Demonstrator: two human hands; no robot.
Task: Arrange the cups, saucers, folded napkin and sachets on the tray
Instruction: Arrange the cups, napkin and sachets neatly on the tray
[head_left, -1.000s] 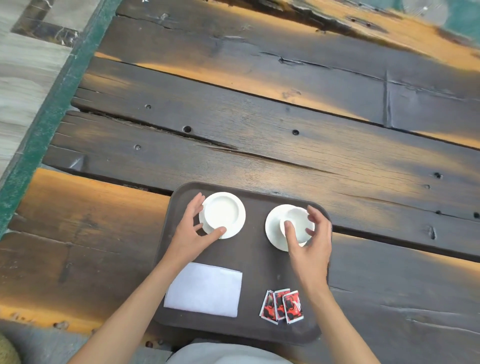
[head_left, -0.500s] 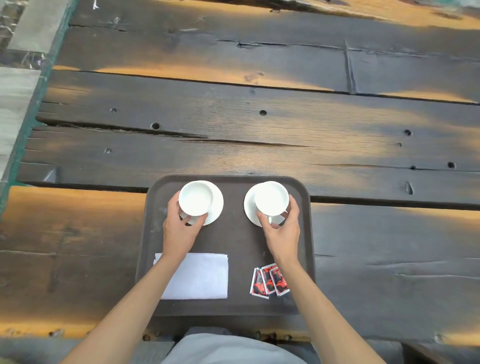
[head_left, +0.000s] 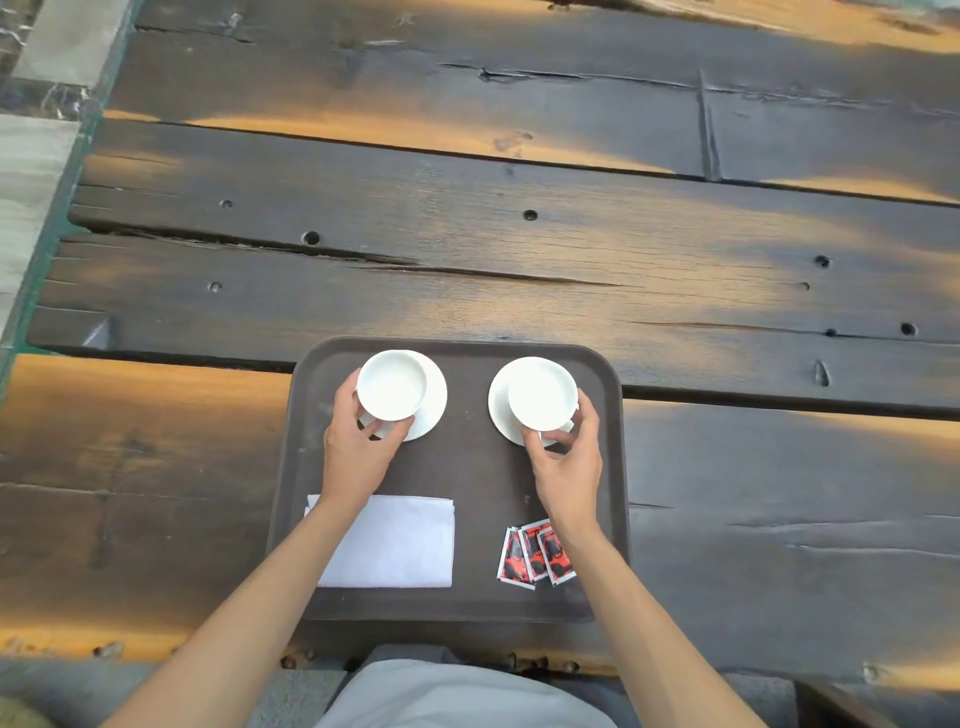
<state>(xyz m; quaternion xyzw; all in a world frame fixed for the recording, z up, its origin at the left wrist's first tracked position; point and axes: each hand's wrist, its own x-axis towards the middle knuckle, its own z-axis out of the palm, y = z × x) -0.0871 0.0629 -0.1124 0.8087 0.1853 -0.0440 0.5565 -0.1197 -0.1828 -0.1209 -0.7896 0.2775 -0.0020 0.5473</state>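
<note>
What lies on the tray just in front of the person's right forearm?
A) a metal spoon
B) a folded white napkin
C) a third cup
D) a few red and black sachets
D: the red and black sachets lie fanned on the brown tray beside the right forearm, while the folded white napkin sits on the left side, under the other arm.

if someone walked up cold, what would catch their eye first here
Probably the two white cups, each gripped by a hand: the left hand on the left cup and the right hand on the right cup, both over saucers at the far end of the brown tray. Next, the red sachets fanned at the near right and the white folded napkin at the near left.
</note>
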